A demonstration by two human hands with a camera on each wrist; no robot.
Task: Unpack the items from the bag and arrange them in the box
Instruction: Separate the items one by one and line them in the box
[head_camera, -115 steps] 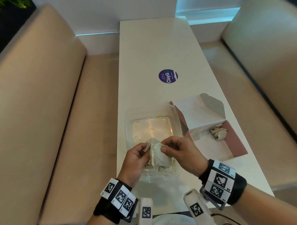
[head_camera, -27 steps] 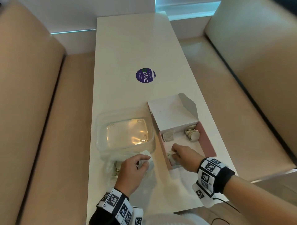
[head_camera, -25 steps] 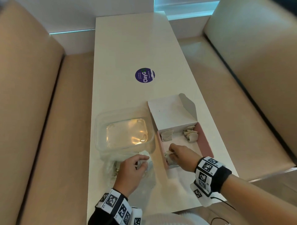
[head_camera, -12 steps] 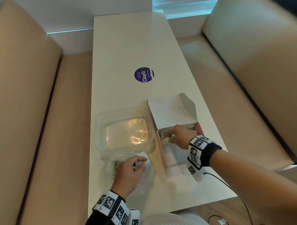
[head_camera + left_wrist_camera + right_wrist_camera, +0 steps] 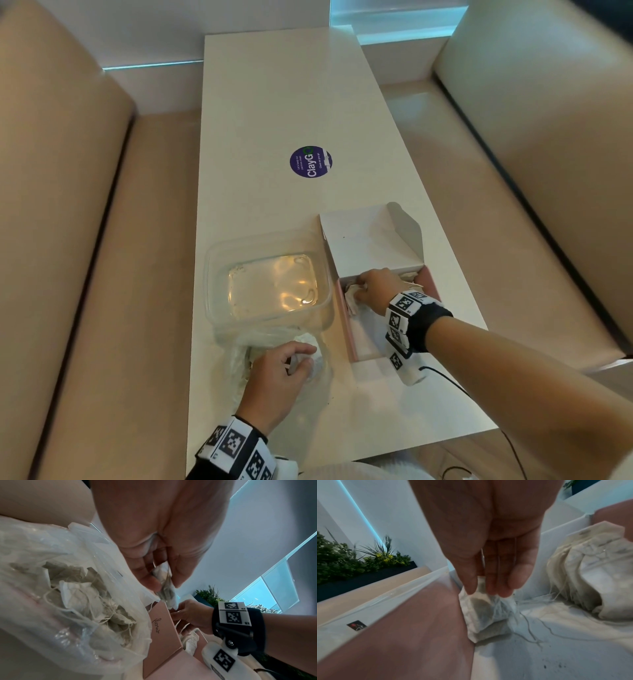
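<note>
A clear plastic bag (image 5: 246,356) of tea bags (image 5: 85,595) lies at the table's near edge. My left hand (image 5: 306,358) rests at its mouth and pinches one tea bag (image 5: 169,597) between thumb and fingers (image 5: 150,585). To the right stands the pink box (image 5: 349,329), its white lid folded back. My right hand (image 5: 363,291) reaches into the box's far left corner. There its fingertips (image 5: 503,592) pinch the top of a tea bag (image 5: 486,615) that touches the box floor. A pile of tea bags (image 5: 590,574) sits in the far right corner.
A clear plastic container (image 5: 209,284) stands just left of the box and behind the bag. A round purple sticker (image 5: 310,161) marks the middle of the white table (image 5: 274,102). Beige benches flank the table. A black cable (image 5: 445,377) runs off the near right edge.
My right hand carried a tea bag from the near end of the box to its far left corner. My left hand stayed at the bag's mouth.
</note>
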